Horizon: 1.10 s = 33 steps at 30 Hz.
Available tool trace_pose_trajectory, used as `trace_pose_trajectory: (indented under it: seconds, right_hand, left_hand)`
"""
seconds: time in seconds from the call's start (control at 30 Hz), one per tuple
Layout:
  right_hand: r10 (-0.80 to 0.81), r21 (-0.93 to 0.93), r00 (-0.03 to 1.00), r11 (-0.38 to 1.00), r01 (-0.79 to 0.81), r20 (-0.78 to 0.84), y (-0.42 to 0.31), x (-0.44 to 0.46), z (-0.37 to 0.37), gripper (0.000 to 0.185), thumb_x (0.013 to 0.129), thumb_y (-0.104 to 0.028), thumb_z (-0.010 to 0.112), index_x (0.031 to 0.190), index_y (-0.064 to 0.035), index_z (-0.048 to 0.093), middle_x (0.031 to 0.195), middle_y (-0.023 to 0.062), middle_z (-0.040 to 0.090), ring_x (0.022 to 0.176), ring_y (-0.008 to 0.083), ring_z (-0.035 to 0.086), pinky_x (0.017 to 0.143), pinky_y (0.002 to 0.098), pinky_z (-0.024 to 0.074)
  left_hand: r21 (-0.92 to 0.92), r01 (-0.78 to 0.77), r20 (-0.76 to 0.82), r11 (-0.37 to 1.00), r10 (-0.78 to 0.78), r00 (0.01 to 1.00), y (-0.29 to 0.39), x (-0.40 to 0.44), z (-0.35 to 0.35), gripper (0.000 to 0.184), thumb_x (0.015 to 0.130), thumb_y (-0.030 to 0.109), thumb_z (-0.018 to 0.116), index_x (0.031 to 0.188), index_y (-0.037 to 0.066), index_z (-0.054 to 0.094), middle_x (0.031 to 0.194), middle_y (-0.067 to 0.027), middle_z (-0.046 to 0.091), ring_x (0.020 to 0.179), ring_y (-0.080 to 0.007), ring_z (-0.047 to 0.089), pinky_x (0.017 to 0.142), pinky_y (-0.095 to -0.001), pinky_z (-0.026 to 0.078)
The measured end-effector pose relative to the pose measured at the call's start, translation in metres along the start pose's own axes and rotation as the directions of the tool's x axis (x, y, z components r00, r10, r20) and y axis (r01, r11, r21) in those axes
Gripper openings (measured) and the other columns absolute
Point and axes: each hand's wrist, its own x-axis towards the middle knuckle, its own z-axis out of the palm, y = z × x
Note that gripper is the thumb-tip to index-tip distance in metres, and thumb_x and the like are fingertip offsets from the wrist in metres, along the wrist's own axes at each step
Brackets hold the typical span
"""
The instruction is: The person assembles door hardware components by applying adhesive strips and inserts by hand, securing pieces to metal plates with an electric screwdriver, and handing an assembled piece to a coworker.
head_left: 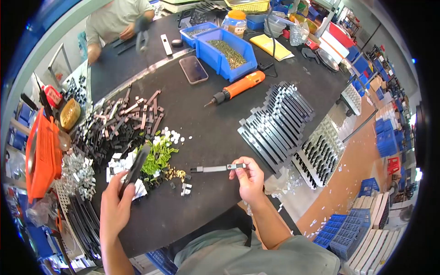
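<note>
My left hand (117,201) is closed around a long black bar-shaped part (135,166), tilted over the small loose pieces. Between the thumb and fingers of my right hand (250,181) is a narrow silver-grey strip (213,169) with a dark left end, held roughly level above the black table. Under and beside the left hand lie white pieces (117,166), a heap of green pieces (158,158) and small brass-coloured bits (175,173). A few small white blocks (185,189) lie between the two hands.
A pile of dark strips (114,121) spreads at the left. An orange electric screwdriver (238,88), a phone (193,69) and a blue bin of screws (227,52) stand farther back. Rows of black bars (275,128) are at the right. Another person (114,23) works opposite.
</note>
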Motion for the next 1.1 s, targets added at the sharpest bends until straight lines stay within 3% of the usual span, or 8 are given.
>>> trace_pose_trajectory:
  seconds: [0.1,0.17,0.4,0.5,0.57,0.8,0.97,1.1]
  right_hand:
    - [0.036,-0.021,0.999,0.999,-0.036,0.013,-0.001,-0.003,0.001,0.013,0.102,-0.003,0.056,0.114,0.0007,0.056,0.098,0.0073,0.063,0.08,0.0127,0.061,0.075,0.0285,0.0533]
    - [0.063,-0.059,0.997,0.996,-0.061,0.044,0.0,-0.004,-0.002,0.014,0.101,0.001,0.055,0.115,0.0014,0.056,0.097,0.0058,0.063,0.081,0.0115,0.062,0.076,0.0274,0.0538]
    - [0.071,-0.009,0.996,0.997,-0.071,0.046,-0.004,-0.004,-0.002,0.015,0.1,0.002,0.055,0.115,0.0013,0.057,0.098,0.0067,0.063,0.083,0.0113,0.062,0.078,0.0272,0.0532]
    - [0.073,-0.061,0.997,0.996,-0.07,0.039,-0.01,-0.003,0.002,0.014,0.1,0.003,0.055,0.114,0.0008,0.057,0.098,0.007,0.062,0.083,0.0116,0.062,0.078,0.0272,0.0535]
    - [0.031,-0.072,0.999,0.997,-0.03,0.009,-0.01,-0.002,0.004,0.013,0.1,0.002,0.055,0.113,0.0003,0.057,0.096,0.0068,0.062,0.081,0.0124,0.062,0.076,0.0278,0.0532]
    - [-0.068,-0.152,0.997,0.986,0.072,0.03,0.0,0.0,0.0,0.011,0.104,-0.005,0.054,0.112,0.0004,0.057,0.099,0.0078,0.061,0.078,0.0128,0.058,0.072,0.0276,0.0509]
    - [-0.104,-0.2,0.993,0.973,0.112,0.049,-0.002,0.001,-0.003,0.011,0.103,-0.004,0.053,0.112,0.0014,0.057,0.1,0.0095,0.059,0.078,0.0132,0.058,0.072,0.0272,0.051]
    - [-0.128,-0.199,0.989,0.97,0.141,0.074,0.007,0.005,-0.01,0.015,0.104,-0.01,0.055,0.113,0.001,0.057,0.098,0.0083,0.059,0.078,0.0129,0.057,0.071,0.0268,0.049]
  left_hand:
    - [0.228,-0.165,0.15,0.96,0.133,0.98,0.039,0.07,0.026,0.026,0.094,0.017,0.066,0.114,0.001,0.06,0.074,-0.0146,0.066,0.067,-0.0206,0.063,0.064,-0.0326,0.048]
    - [0.289,-0.472,0.133,0.833,0.454,0.881,0.034,0.13,0.067,0.026,0.094,0.023,0.067,0.107,0.0,0.066,0.089,-0.0157,0.067,0.078,-0.0298,0.065,0.073,-0.0378,0.051]
    - [0.361,-0.606,0.235,0.709,0.56,0.795,0.074,0.277,0.186,0.032,0.092,0.036,0.068,0.106,0.009,0.074,0.103,-0.0136,0.068,0.099,-0.0338,0.068,0.086,-0.043,0.054]
    - [0.393,-0.643,0.394,0.658,0.511,0.764,0.097,0.299,0.223,0.028,0.089,0.035,0.067,0.101,0.01,0.075,0.098,-0.015,0.073,0.1,-0.0341,0.069,0.085,-0.0469,0.055]
    - [0.375,-0.642,0.367,0.669,0.528,0.766,0.104,0.305,0.241,0.028,0.088,0.033,0.065,0.101,0.009,0.074,0.101,-0.0152,0.072,0.099,-0.0344,0.069,0.085,-0.0473,0.056]
    - [0.399,-0.617,0.249,0.678,0.568,0.784,0.076,0.184,0.144,0.025,0.093,0.027,0.06,0.085,0.005,0.071,0.088,-0.016,0.069,0.084,-0.0348,0.07,0.075,-0.046,0.056]
    - [0.378,-0.236,0.011,0.895,0.25,0.968,-0.015,0.04,0.026,0.02,0.094,0.025,0.063,0.097,0.007,0.072,0.093,-0.0124,0.07,0.089,-0.0337,0.068,0.078,-0.0436,0.055]
    - [0.308,0.181,-0.379,0.934,-0.054,0.924,-0.073,-0.088,-0.032,0.019,0.091,0.019,0.07,0.103,0.004,0.072,0.101,-0.0153,0.071,0.086,-0.0345,0.069,0.077,-0.0405,0.055]
